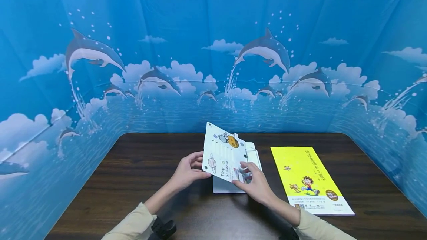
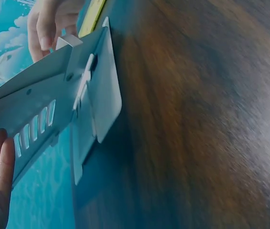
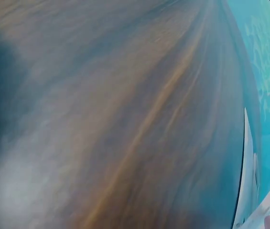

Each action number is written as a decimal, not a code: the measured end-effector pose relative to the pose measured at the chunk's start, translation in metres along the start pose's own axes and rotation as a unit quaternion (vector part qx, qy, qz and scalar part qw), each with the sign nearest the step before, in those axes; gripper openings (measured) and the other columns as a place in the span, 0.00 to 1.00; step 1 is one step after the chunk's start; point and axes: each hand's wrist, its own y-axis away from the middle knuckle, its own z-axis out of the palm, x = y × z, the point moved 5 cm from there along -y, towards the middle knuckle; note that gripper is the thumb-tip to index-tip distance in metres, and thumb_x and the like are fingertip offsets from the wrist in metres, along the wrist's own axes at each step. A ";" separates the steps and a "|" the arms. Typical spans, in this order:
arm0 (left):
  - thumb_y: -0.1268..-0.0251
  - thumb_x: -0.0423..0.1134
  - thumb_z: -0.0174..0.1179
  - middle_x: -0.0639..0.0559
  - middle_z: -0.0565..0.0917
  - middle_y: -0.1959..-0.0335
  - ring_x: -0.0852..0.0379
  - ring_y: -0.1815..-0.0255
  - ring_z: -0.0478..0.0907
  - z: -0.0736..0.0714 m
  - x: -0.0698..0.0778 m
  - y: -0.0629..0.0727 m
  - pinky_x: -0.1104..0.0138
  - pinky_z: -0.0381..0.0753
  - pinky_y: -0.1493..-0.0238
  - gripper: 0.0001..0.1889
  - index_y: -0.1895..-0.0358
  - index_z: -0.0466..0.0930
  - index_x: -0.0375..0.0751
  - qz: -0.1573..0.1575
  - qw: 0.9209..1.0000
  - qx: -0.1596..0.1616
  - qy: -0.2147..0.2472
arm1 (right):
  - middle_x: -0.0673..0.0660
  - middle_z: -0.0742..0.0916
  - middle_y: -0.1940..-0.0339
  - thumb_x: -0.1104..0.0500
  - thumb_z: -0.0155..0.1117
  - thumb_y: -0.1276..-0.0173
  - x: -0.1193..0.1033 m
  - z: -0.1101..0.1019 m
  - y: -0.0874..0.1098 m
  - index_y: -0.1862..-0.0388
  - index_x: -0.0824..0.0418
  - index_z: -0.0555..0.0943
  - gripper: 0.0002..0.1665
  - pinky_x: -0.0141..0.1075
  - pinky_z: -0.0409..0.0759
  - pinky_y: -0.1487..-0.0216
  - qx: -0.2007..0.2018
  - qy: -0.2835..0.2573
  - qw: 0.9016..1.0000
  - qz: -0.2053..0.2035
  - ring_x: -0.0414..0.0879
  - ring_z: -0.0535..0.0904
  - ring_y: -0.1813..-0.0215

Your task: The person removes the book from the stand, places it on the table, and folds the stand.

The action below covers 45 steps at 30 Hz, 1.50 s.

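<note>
Head view: left hand [image 1: 186, 173] fingers curl round the tilted book stand [image 1: 224, 155] panel's left edge. Right hand [image 1: 255, 184] pinches its lower right corner, thumb on front. Yellow book [image 1: 308, 179] lies beside.

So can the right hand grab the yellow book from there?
Probably yes. The yellow book lies flat just beside the right hand, nothing between them, but that hand is holding the white book stand and must let go first.

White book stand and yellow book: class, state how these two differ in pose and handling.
The white book stand has its printed panel tilted up off its base; the yellow book lies flat and closed. Both hands, left and right, hold the stand; none touches the book. Both sit on the dark wooden table.
</note>
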 end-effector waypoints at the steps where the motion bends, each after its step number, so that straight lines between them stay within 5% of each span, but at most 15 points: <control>1: 0.55 0.24 0.66 0.32 0.75 0.53 0.45 0.58 0.79 -0.001 -0.001 0.001 0.66 0.81 0.61 0.34 0.41 0.63 0.23 -0.002 1.000 0.001 -0.002 | 0.55 0.79 0.53 0.51 0.73 0.52 0.001 -0.001 0.001 0.46 0.63 0.73 0.35 0.41 0.78 0.58 -0.001 -0.001 1.000 0.000 0.47 0.75 0.56; 11: 0.59 0.26 0.69 0.42 0.78 0.69 0.52 0.67 0.77 -0.012 -0.014 0.010 0.71 0.79 0.66 0.33 0.45 0.67 0.23 -0.010 0.998 0.018 -0.063 | 0.58 0.80 0.55 0.57 0.74 0.54 0.010 -0.002 0.003 0.49 0.66 0.74 0.32 0.40 0.79 0.58 -0.019 0.004 1.000 -0.023 0.49 0.77 0.58; 22: 0.63 0.30 0.72 0.52 0.78 0.74 0.57 0.70 0.75 -0.020 -0.043 0.013 0.71 0.73 0.67 0.32 0.48 0.71 0.25 -0.040 0.985 0.018 -0.166 | 0.58 0.81 0.57 0.59 0.74 0.54 0.016 0.000 0.005 0.51 0.68 0.75 0.31 0.39 0.79 0.57 -0.049 0.035 0.997 -0.045 0.48 0.77 0.58; 45: 0.62 0.31 0.72 0.53 0.78 0.74 0.59 0.71 0.74 -0.017 -0.064 0.020 0.73 0.73 0.71 0.30 0.50 0.72 0.24 -0.050 0.978 -0.014 -0.203 | 0.59 0.82 0.60 0.67 0.72 0.55 0.017 0.004 0.005 0.54 0.71 0.77 0.26 0.39 0.77 0.60 -0.046 0.069 0.994 -0.064 0.47 0.76 0.60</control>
